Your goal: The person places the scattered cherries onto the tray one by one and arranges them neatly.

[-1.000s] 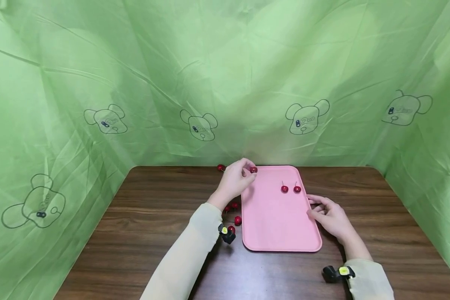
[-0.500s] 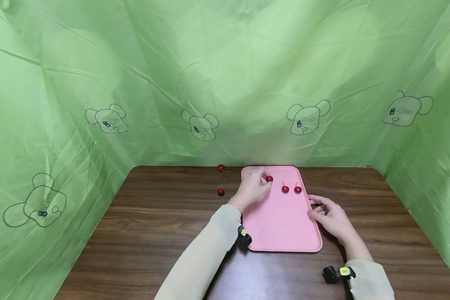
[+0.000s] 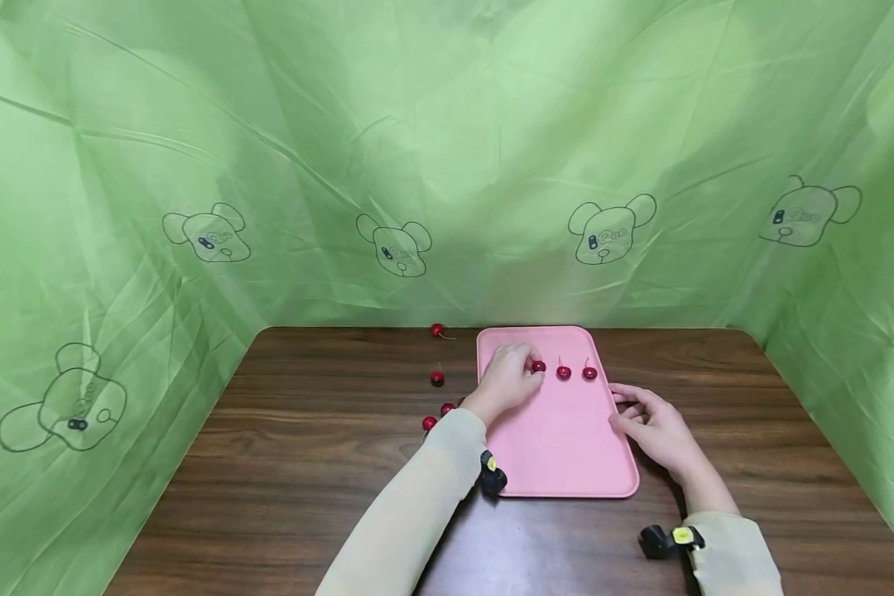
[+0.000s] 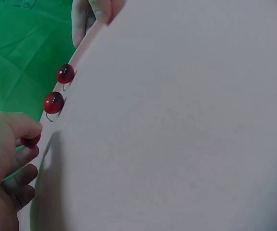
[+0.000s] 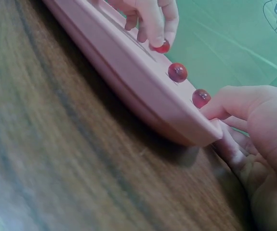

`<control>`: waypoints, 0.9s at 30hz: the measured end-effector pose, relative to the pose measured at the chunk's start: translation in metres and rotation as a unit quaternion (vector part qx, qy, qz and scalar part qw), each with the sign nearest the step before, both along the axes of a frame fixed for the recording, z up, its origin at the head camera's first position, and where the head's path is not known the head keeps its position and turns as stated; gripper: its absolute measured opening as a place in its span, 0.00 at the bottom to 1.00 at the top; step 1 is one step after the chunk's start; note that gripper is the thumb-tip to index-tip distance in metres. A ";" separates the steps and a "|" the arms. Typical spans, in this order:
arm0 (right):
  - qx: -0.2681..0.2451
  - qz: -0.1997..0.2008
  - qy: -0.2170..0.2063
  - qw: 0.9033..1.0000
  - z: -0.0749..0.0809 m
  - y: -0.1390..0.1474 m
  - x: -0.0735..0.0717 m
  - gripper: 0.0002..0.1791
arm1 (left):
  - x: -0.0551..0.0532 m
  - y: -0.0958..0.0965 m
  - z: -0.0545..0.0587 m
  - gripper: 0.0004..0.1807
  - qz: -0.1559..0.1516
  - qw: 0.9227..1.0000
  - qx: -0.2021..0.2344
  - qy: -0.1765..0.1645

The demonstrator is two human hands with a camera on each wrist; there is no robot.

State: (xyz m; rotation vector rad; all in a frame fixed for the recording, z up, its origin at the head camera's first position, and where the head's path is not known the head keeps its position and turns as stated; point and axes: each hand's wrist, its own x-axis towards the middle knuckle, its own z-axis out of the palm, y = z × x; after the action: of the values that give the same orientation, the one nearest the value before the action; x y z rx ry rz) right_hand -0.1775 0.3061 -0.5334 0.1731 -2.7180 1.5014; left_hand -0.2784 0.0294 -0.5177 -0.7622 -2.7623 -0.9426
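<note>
My left hand (image 3: 508,377) is over the far part of the pink tray (image 3: 566,447), pinching a cherry (image 3: 539,367) between thumb and fingers. To its right two cherries sit side by side on the tray, a nearer one (image 3: 563,373) and another (image 3: 589,373) by the right rim, stems pointing away. My right hand (image 3: 659,430) grips the tray's right edge. In the right wrist view its thumb (image 5: 230,101) lies on the rim and the other fingers are below the edge. The left wrist view shows the held cherry (image 4: 31,140) mostly covered by fingers.
Left of the tray on the wooden table (image 3: 305,463) lie several loose cherries: one at the far edge (image 3: 437,329), one nearer (image 3: 437,378), others (image 3: 429,423) partly behind the left forearm. A green cloth (image 3: 492,165) encloses the table's back and sides.
My left hand has carried the cherry from the tray's far left corner right and nearer, beside the two cherries there. The right hand has stayed at the tray's edge.
</note>
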 end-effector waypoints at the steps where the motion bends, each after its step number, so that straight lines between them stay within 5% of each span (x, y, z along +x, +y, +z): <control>1: -0.002 0.000 0.001 1.000 0.000 -0.001 0.000 0.29 | 0.000 0.000 -0.001 0.06 0.001 1.000 -0.001 0.000; 27: -0.005 -0.014 -0.013 1.000 -0.002 0.001 -0.002 0.29 | -0.002 0.000 -0.001 0.10 -0.014 0.999 -0.049 -0.006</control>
State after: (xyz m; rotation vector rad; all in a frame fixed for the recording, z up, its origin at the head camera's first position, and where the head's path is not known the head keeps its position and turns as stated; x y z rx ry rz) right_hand -0.1797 0.3070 -0.5357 0.1148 -2.7205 1.5207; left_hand -0.2806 0.0299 -0.5186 -0.8153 -2.8325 -0.8245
